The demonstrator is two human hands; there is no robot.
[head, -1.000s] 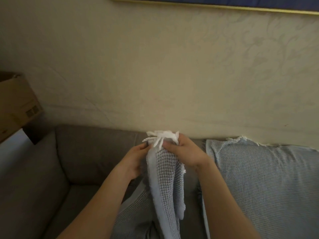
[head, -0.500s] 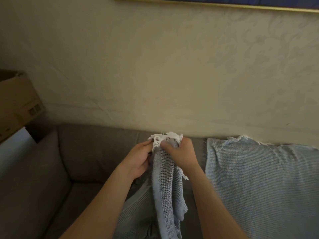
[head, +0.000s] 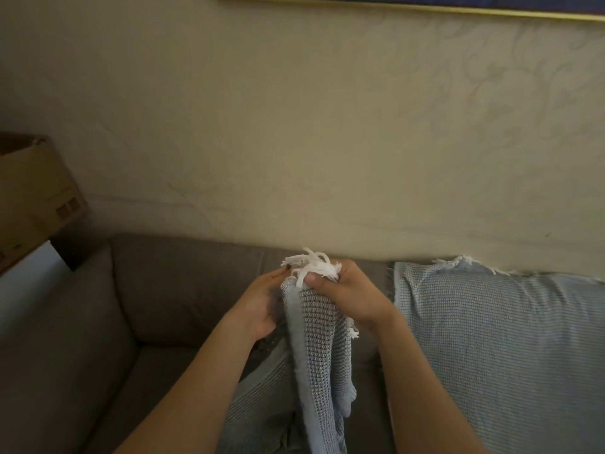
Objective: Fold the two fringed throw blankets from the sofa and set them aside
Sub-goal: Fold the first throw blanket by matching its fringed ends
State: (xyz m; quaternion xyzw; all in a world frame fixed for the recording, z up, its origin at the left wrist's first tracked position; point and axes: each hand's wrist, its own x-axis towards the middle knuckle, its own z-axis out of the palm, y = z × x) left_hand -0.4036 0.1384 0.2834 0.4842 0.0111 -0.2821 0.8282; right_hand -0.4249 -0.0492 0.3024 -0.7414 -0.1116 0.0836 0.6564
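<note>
Right now both the left hand (head: 262, 306) and right hand (head: 350, 291) pinch the hanging blanket (head: 319, 352) by its fringe (head: 311, 265) above the sofa (head: 183, 290); loose tassels could slip, dropping a corner; the second blanket (head: 501, 339) stays draped rightward

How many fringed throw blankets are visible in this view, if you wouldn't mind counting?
2. One blanket hangs bunched between the left hand and right hand; the other blanket lies draped over the sofa at right. None appear hidden.
</note>
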